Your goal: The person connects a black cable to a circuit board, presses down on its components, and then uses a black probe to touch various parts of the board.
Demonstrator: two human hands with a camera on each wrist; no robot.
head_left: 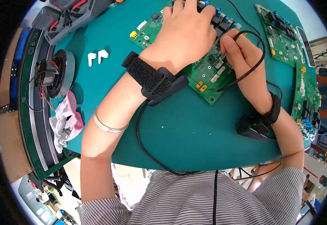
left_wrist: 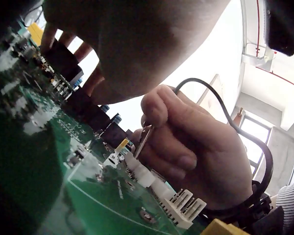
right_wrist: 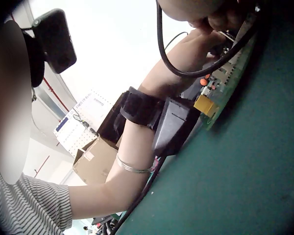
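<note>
Right hand [head_left: 242, 56] — fingers curled, pinching a small metal tool [left_wrist: 143, 141] against the green circuit board [head_left: 204, 80] on the teal table [head_left: 186, 135]. Left hand [head_left: 186, 33] lies flat on the board — fingers extended, gripping nothing. Further boards [head_left: 283, 35] beyond.

We count three circuit boards on the green surface [head_left: 193, 138]: one board [head_left: 208, 80] under both hands at the far middle, a second board [head_left: 277, 35] far right, and a third board [head_left: 306, 99] along the right edge. Two white earbuds [head_left: 97, 57] lie far left. We see one white-and-pink glove [head_left: 66, 122] at the left edge, and one bracelet [head_left: 109, 125].
</note>
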